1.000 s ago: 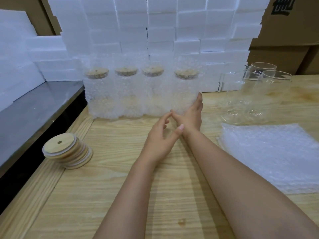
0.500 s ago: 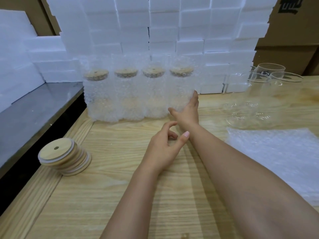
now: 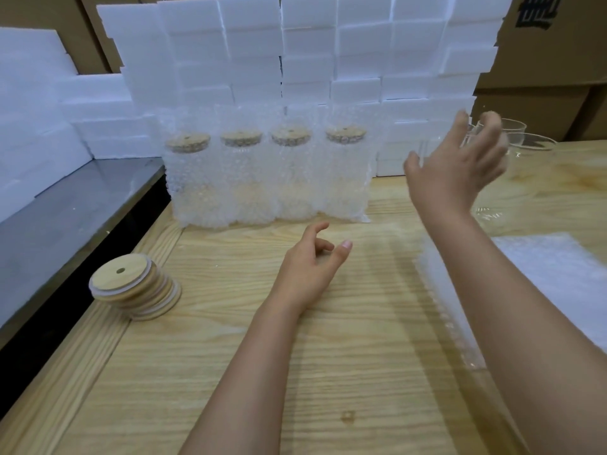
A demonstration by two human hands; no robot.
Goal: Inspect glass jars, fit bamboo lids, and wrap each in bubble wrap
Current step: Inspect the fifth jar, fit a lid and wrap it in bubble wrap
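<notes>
Nearest us, our left hand (image 3: 310, 269) hovered loosely curled and empty above the tabletop (image 3: 345, 356), bamboo lids (image 3: 134, 290) stacked to its left. Beyond it stood four wrapped jars (image 3: 266, 178). Our right hand (image 3: 456, 165), fingers spread and empty, reached toward bare glass jars (image 3: 525, 149) farther right.

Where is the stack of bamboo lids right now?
In the head view, the stack of bamboo lids leans on the wooden table's left edge, beside the grey surface, left of the left hand.
</notes>
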